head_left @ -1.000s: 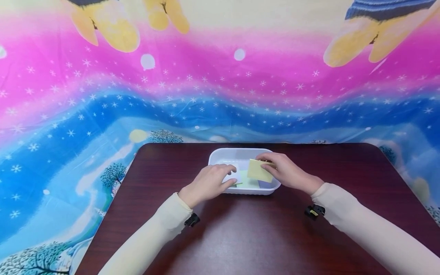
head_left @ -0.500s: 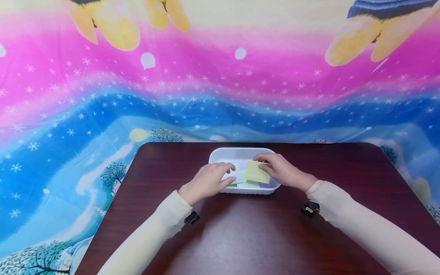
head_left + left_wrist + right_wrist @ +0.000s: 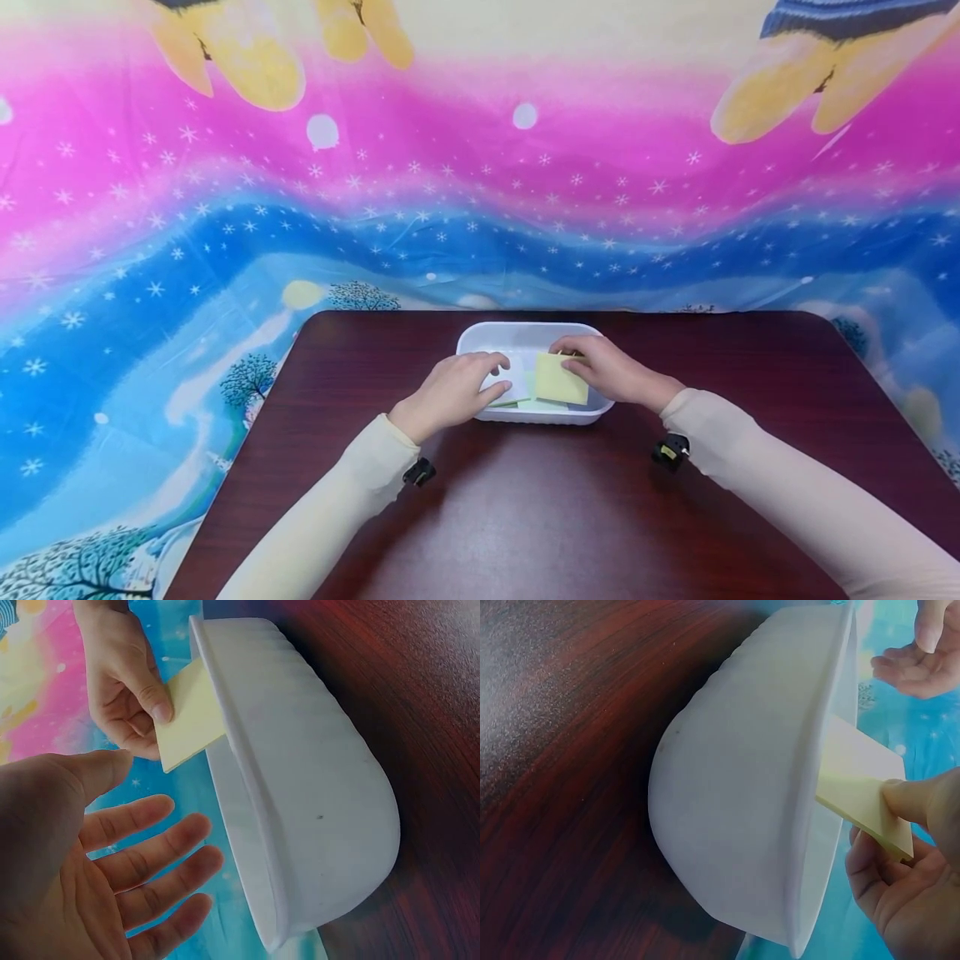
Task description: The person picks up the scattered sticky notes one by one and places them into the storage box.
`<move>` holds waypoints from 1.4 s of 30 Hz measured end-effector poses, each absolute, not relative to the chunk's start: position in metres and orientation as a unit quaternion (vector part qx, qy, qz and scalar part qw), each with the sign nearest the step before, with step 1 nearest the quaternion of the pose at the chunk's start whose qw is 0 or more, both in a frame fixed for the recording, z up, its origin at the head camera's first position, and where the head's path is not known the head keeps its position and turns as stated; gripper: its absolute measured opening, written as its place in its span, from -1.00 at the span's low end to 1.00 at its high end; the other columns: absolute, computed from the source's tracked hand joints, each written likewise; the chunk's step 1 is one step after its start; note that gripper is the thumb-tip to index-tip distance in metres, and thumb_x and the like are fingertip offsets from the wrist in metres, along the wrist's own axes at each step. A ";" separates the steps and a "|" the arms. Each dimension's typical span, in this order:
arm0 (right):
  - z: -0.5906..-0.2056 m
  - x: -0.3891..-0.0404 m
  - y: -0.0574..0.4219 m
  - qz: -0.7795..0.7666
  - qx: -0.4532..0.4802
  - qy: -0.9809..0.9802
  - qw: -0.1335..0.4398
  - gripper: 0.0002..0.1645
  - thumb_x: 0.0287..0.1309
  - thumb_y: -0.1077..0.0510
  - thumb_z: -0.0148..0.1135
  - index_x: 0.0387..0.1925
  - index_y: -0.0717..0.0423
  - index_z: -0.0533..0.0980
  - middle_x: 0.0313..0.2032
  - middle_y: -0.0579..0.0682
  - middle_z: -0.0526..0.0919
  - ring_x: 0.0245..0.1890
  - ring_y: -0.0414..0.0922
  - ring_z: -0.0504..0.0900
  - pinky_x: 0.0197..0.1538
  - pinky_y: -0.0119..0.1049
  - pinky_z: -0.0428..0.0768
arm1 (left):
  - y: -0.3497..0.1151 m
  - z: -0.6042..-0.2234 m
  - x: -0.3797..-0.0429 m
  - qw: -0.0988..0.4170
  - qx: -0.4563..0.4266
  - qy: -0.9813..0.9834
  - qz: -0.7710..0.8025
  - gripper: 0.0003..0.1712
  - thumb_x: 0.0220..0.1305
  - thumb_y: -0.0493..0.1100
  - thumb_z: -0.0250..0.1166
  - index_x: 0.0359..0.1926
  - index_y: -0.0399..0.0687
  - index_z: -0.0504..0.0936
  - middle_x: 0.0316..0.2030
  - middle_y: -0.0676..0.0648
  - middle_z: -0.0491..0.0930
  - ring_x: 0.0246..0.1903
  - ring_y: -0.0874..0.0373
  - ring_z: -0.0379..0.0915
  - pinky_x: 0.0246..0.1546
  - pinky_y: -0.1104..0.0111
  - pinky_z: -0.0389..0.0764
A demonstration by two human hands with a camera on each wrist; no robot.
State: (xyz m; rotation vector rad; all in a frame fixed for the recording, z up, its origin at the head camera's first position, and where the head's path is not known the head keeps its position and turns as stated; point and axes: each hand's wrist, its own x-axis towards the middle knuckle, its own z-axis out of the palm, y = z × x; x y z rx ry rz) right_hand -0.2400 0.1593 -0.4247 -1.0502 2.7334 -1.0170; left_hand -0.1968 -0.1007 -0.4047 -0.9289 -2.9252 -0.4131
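Note:
A white plastic basin (image 3: 547, 417) stands on the table. Over its right half my right hand (image 3: 615, 371) pinches a pale yellow sticky-note pad (image 3: 561, 383) by its upper right corner, thumb on the face towards me. The right wrist view shows the pad (image 3: 855, 772) tilted, its lower part inside the basin's rim. My left hand (image 3: 450, 392) hovers at the basin's left end, thumb and fingers apart. Nothing lies in that hand (image 3: 142, 877) in the left wrist view. Inside the basin are a white piece (image 3: 513, 390) and pale green paper (image 3: 529, 398), partly covered.
The dark red-brown table (image 3: 555, 517) reaches around the basin on all sides. Behind its far edge hangs a cloth (image 3: 480, 192) printed with pink, blue and snowflakes. Black wrist cameras sit under both sleeves.
My right hand has moved slightly left and lower, bringing the yellow sticky-note pad further down into the basin. My left hand has barely moved and stays apart from the pad.

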 end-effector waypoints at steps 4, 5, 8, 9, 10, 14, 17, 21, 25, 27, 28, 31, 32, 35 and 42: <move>-0.426 -0.242 0.158 -0.320 -0.340 0.884 0.031 -0.73 0.19 0.32 0.12 -0.07 0.22 0.56 -0.11 0.06 0.63 -0.07 -0.06 0.56 0.00 -0.09 0.51 | -0.101 -0.406 -0.198 0.021 -0.298 -0.945 -0.133 -0.59 0.28 0.12 0.11 0.05 0.05 0.55 -0.15 0.04 0.66 -0.21 0.24 0.54 -0.19 0.30 0.53; -0.426 -0.242 0.157 -0.318 -0.339 0.885 0.034 -0.73 0.19 0.32 0.12 -0.07 0.21 0.56 -0.12 0.05 0.63 -0.10 -0.07 0.56 -0.02 -0.10 0.51 | -0.102 -0.406 -0.199 0.021 -0.298 -0.945 -0.133 -0.59 0.28 0.11 0.11 0.04 0.05 0.55 -0.16 0.04 0.66 -0.22 0.24 0.54 -0.19 0.29 0.53; -0.427 -0.244 0.157 -0.311 -0.337 0.888 0.043 -0.74 0.19 0.31 0.12 -0.08 0.19 0.56 -0.15 0.02 0.63 -0.15 -0.11 0.54 -0.05 -0.11 0.51 | -0.102 -0.407 -0.199 0.024 -0.299 -0.945 -0.132 -0.60 0.29 0.12 0.11 0.04 0.05 0.55 -0.16 0.04 0.66 -0.22 0.23 0.54 -0.20 0.29 0.53; -0.427 -0.244 0.156 -0.310 -0.336 0.888 0.046 -0.74 0.19 0.31 0.12 -0.08 0.18 0.57 -0.16 0.02 0.63 -0.17 -0.12 0.54 -0.06 -0.12 0.52 | -0.102 -0.407 -0.199 0.025 -0.299 -0.945 -0.131 -0.60 0.29 0.12 0.10 0.04 0.05 0.55 -0.16 0.05 0.66 -0.23 0.23 0.54 -0.20 0.29 0.53; -0.428 -0.244 0.156 -0.308 -0.336 0.889 0.049 -0.74 0.19 0.31 0.12 -0.08 0.18 0.57 -0.16 0.01 0.63 -0.18 -0.12 0.54 -0.07 -0.12 0.52 | -0.102 -0.406 -0.199 0.025 -0.299 -0.945 -0.131 -0.60 0.29 0.12 0.10 0.04 0.05 0.55 -0.17 0.04 0.66 -0.23 0.23 0.54 -0.21 0.29 0.53; -0.429 -0.246 0.155 -0.298 -0.337 0.891 0.060 -0.72 0.20 0.32 0.11 -0.05 0.20 0.56 -0.16 0.02 0.63 -0.18 -0.13 0.55 -0.07 -0.13 0.52 | -0.102 -0.406 -0.200 0.023 -0.297 -0.946 -0.130 -0.59 0.29 0.12 0.10 0.04 0.06 0.55 -0.17 0.04 0.66 -0.23 0.24 0.54 -0.21 0.29 0.53; -0.429 -0.247 0.154 -0.288 -0.333 0.895 0.070 -0.71 0.20 0.32 0.10 -0.04 0.20 0.56 -0.15 0.02 0.64 -0.17 -0.12 0.56 -0.08 -0.15 0.53 | -0.102 -0.407 -0.200 0.023 -0.299 -0.945 -0.130 -0.59 0.29 0.13 0.10 0.04 0.05 0.55 -0.17 0.04 0.66 -0.23 0.24 0.54 -0.21 0.29 0.53; -0.429 -0.246 0.154 -0.274 -0.326 0.900 0.089 -0.69 0.19 0.32 0.10 -0.02 0.20 0.55 -0.14 0.03 0.64 -0.15 -0.11 0.57 -0.09 -0.17 0.54 | -0.101 -0.406 -0.200 0.025 -0.303 -0.944 -0.129 -0.58 0.29 0.14 0.09 0.04 0.05 0.55 -0.16 0.04 0.66 -0.23 0.24 0.54 -0.21 0.30 0.53; -0.430 -0.246 0.153 -0.270 -0.326 0.900 0.103 -0.67 0.18 0.26 0.16 0.00 0.19 0.55 -0.11 0.03 0.64 -0.12 -0.11 0.57 -0.09 -0.18 0.54 | -0.100 -0.405 -0.199 0.022 -0.303 -0.944 -0.126 -0.58 0.29 0.14 0.09 0.05 0.05 0.55 -0.16 0.03 0.66 -0.22 0.24 0.54 -0.20 0.29 0.54; -0.430 -0.245 0.153 -0.269 -0.329 0.899 0.105 -0.66 0.17 0.22 0.18 0.00 0.20 0.55 -0.10 0.03 0.64 -0.11 -0.11 0.57 -0.07 -0.18 0.54 | -0.100 -0.405 -0.199 0.019 -0.302 -0.945 -0.125 -0.57 0.29 0.14 0.09 0.05 0.04 0.55 -0.16 0.02 0.66 -0.22 0.24 0.54 -0.20 0.29 0.54; -0.430 -0.245 0.152 -0.270 -0.330 0.898 0.106 -0.65 0.17 0.20 0.19 0.00 0.20 0.55 -0.09 0.03 0.64 -0.11 -0.11 0.57 -0.06 -0.17 0.54 | -0.100 -0.405 -0.199 0.019 -0.303 -0.945 -0.124 -0.57 0.29 0.14 0.09 0.05 0.04 0.55 -0.16 0.02 0.66 -0.22 0.24 0.54 -0.20 0.29 0.54; -0.430 -0.245 0.152 -0.269 -0.331 0.898 0.107 -0.64 0.16 0.17 0.21 -0.01 0.19 0.55 -0.09 0.02 0.64 -0.10 -0.11 0.57 -0.04 -0.15 0.53 | -0.100 -0.405 -0.199 0.018 -0.303 -0.944 -0.125 -0.57 0.29 0.13 0.09 0.05 0.04 0.55 -0.16 0.02 0.66 -0.23 0.24 0.54 -0.20 0.30 0.54; -0.430 -0.244 0.152 -0.269 -0.332 0.898 0.108 -0.64 0.15 0.17 0.21 -0.01 0.19 0.55 -0.09 0.02 0.64 -0.10 -0.11 0.56 -0.04 -0.14 0.53 | -0.100 -0.405 -0.199 0.018 -0.304 -0.944 -0.126 -0.57 0.29 0.13 0.10 0.05 0.04 0.55 -0.16 0.02 0.66 -0.23 0.23 0.54 -0.20 0.29 0.54; -0.430 -0.244 0.152 -0.268 -0.331 0.898 0.111 -0.63 0.14 0.17 0.22 0.00 0.19 0.55 -0.10 0.03 0.64 -0.11 -0.10 0.56 -0.04 -0.14 0.52 | -0.100 -0.406 -0.199 0.018 -0.305 -0.944 -0.126 -0.58 0.29 0.13 0.10 0.05 0.05 0.55 -0.17 0.03 0.66 -0.23 0.24 0.54 -0.21 0.29 0.54; -0.430 -0.244 0.152 -0.267 -0.329 0.898 0.117 -0.61 0.14 0.15 0.23 0.01 0.19 0.54 -0.11 0.03 0.64 -0.10 -0.09 0.56 -0.04 -0.14 0.51 | -0.099 -0.406 -0.199 0.017 -0.304 -0.945 -0.123 -0.57 0.30 0.14 0.08 0.05 0.05 0.54 -0.16 0.04 0.66 -0.22 0.23 0.54 -0.21 0.30 0.54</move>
